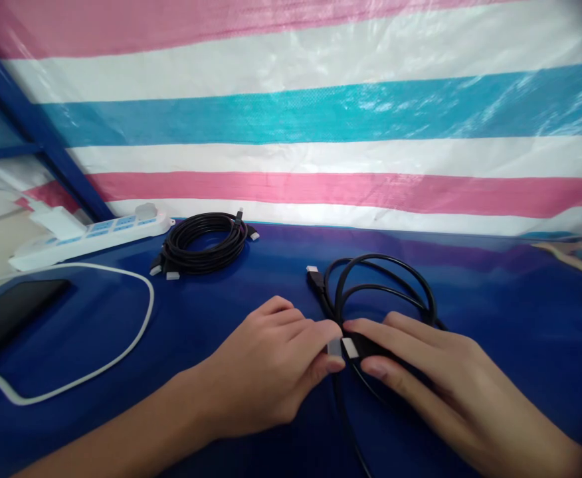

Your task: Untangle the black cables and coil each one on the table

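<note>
My right hand [435, 375] is closed on the black plug of an HDMI-type cable [385, 259], its pale end [351, 348] pointing left. Between the thumb and forefinger of my left hand [276, 362] is a small translucent plastic cap [334, 346], close in front of that pale end. Whether cap and plug touch, I cannot tell. Loose loops of the cable rise behind my right hand, and one strand runs down toward the near edge. The other plug [315, 279] of the cable stands up by the loops with a whitish tip.
Behind my left hand lies a coil of black cables [206, 245] with several capped plugs. A white power strip [116, 232] sits at the back left, with a black phone [16, 312] and a white cord [146, 318] nearer. A striped plastic sheet [291, 119] hangs behind the blue table [171, 332].
</note>
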Motion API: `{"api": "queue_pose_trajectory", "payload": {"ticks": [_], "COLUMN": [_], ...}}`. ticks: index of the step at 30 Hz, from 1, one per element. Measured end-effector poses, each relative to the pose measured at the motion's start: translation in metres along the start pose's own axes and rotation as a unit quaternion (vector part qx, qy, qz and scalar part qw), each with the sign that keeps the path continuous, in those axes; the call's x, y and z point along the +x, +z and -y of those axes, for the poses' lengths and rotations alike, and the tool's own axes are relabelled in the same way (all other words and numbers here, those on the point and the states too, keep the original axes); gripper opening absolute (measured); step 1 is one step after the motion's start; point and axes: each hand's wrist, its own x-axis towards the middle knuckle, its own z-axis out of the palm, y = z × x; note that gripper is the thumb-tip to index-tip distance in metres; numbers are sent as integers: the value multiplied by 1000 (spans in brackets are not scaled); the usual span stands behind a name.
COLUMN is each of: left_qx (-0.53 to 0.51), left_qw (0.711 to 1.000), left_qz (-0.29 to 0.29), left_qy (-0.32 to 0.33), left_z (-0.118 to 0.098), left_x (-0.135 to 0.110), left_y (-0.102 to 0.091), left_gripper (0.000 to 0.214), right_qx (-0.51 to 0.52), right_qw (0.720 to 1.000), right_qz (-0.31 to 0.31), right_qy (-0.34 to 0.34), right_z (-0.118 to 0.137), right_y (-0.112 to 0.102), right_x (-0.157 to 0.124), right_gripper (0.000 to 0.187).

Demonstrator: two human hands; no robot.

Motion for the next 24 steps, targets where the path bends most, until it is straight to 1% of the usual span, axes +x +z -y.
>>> {"api": "queue_pose_trajectory", "payload": {"ticks": [2,4,11,14,19,24], "left_qx": [0,2,-20,-20,-8,-7], "left_qw": [1000,1000,998,998,996,996], "left_qz": [5,9,51,59,89,94], "left_qy": [15,21,3,5,9,5], "left_z": [0,-1,0,0,-1,-2], "left_x": [-1,-1,0,0,-2,-2], "left_y": [2,2,-1,-2,-1,-2], "left_gripper": [22,23,19,18,20,22], "right_qx": [18,27,31,27,27,17], "right_qw": [1000,1000,999,999,999,999], "right_qz": [8,2,-12,-14,-16,-21], "right_qy": [-9,-10,-15,-21,-23,-31], "right_z": [1,2,1,2,4,7], "right_y": [0,0,1,2,1,-1], "right_x": [0,0,-1,-1,1,4], "right_gripper": [24,24,24,23,26,28]}}
